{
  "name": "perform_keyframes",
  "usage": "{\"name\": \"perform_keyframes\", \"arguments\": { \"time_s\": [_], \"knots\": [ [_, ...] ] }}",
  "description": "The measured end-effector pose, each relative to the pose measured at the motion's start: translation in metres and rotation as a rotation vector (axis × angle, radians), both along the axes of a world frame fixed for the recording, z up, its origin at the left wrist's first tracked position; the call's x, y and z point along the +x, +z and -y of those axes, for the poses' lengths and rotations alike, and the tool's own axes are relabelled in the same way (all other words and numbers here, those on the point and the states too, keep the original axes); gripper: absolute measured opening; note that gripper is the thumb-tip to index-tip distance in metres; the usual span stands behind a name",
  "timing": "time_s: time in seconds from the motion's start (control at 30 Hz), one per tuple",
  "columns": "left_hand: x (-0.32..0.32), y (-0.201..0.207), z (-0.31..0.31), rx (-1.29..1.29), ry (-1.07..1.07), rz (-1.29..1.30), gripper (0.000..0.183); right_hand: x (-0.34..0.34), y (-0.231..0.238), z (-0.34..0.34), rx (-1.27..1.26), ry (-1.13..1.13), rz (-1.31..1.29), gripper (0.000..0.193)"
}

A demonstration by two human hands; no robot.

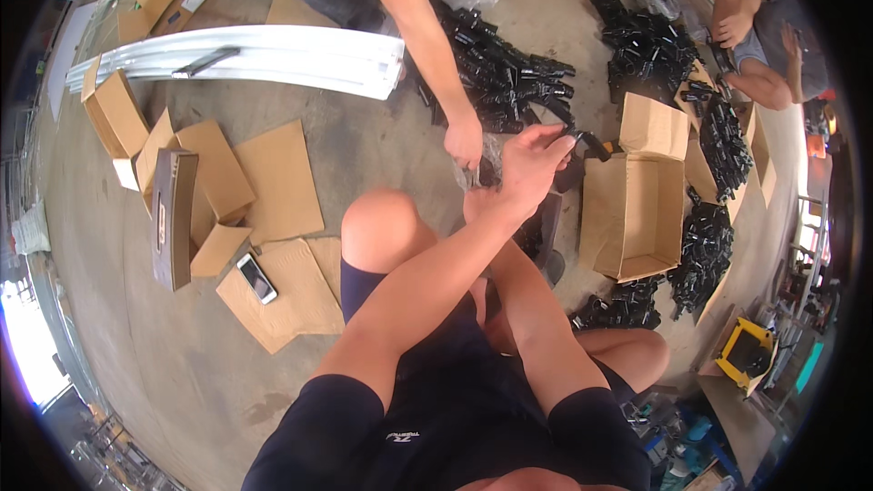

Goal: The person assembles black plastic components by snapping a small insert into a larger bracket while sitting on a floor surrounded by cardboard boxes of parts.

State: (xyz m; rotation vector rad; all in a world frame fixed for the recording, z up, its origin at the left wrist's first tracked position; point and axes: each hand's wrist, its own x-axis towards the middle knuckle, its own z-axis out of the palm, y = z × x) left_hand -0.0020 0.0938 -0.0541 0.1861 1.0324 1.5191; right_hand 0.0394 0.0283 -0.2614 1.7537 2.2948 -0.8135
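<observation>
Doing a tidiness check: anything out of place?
Yes: a phone lies on cardboard, where it might get stepped on. A dark bar lies on the silver rails, apart from the black piles.

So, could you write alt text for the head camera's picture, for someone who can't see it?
A person's arms cross in front, the left hand near a small black part and the right hand lower, partly hidden. A co-worker's hand is beside them; black parts lie heaped around an open cardboard box.

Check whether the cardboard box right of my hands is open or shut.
Open: the cardboard box shows its inside, a flap folded outward.
</observation>
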Motion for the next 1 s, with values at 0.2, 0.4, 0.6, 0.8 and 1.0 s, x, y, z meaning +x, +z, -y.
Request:
{"name": "perform_keyframes", "arguments": {
  "time_s": [0.2,0.4,0.6,0.8,1.0],
  "knots": [
    [0.010,-0.005,0.000,-0.025,-0.064,-0.005,0.031,0.004,-0.008,-0.008,-0.093,-0.343,0.052,0.035],
    [0.007,-0.008,-0.001,-0.001,-0.056,0.003,0.031,-0.001,-0.006,-0.014,-0.145,-0.566,0.048,0.038],
    [0.009,-0.015,-0.003,0.002,-0.062,-0.018,0.030,-0.001,-0.005,-0.017,-0.172,-0.737,0.010,0.040],
    [0.004,-0.023,-0.002,0.028,-0.039,0.010,0.030,-0.001,0.021,-0.015,-0.162,-0.830,-0.313,0.045],
    [-0.001,-0.021,0.001,0.046,-0.040,0.100,0.024,0.057,0.068,-0.005,0.219,-0.094,-0.508,0.023]
  ]
}}
